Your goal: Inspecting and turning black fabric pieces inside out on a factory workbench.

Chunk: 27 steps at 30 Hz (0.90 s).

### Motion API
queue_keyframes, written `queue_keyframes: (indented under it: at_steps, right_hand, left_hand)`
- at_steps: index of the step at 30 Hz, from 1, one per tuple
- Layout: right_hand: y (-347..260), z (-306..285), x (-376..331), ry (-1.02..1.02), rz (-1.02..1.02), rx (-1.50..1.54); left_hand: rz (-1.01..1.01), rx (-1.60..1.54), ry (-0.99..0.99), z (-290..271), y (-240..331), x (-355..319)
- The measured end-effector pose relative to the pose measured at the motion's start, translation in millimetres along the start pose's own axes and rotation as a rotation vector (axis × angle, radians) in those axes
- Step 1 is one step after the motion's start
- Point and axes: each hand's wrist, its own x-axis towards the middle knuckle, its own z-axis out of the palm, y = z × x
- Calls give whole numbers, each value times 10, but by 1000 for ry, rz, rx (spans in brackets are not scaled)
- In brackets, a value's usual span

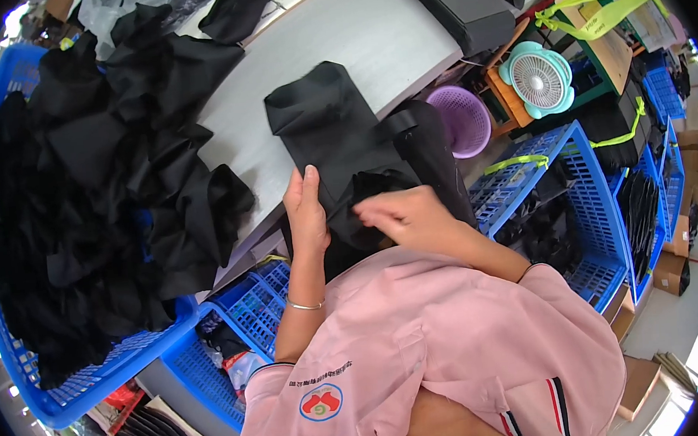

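Note:
A black fabric piece, long and folded over at its far end, lies partly on the grey table and hangs toward my body. My left hand grips its left edge, thumb on top and fingers underneath. On the near right part of the same piece, the fingers of my right hand are bent together at a bunched fold; they are slightly blurred. A silver bracelet circles my left wrist. Under my hands, the lower end of the fabric merges with dark material and its edge is hard to make out.
At left, a large blue basket overflows with black fabric pieces. The grey table runs diagonally behind my hands, carrying more black material. To the right are a purple bin, a turquoise fan and a blue crate holding dark pieces.

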Motion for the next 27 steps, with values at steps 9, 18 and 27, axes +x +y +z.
queue_keyframes:
  at_steps: [9,18,27]
  right_hand:
    - [308,-779,310,16,466,460]
    - [591,-696,1,36,346,936]
    - [686,-879,366,379,241,1053]
  left_hand:
    - [-45,66,-154,178,133,-309]
    - [-165,9,-299,-81,119,-266]
    - [-9,75,-24,417,296,203]
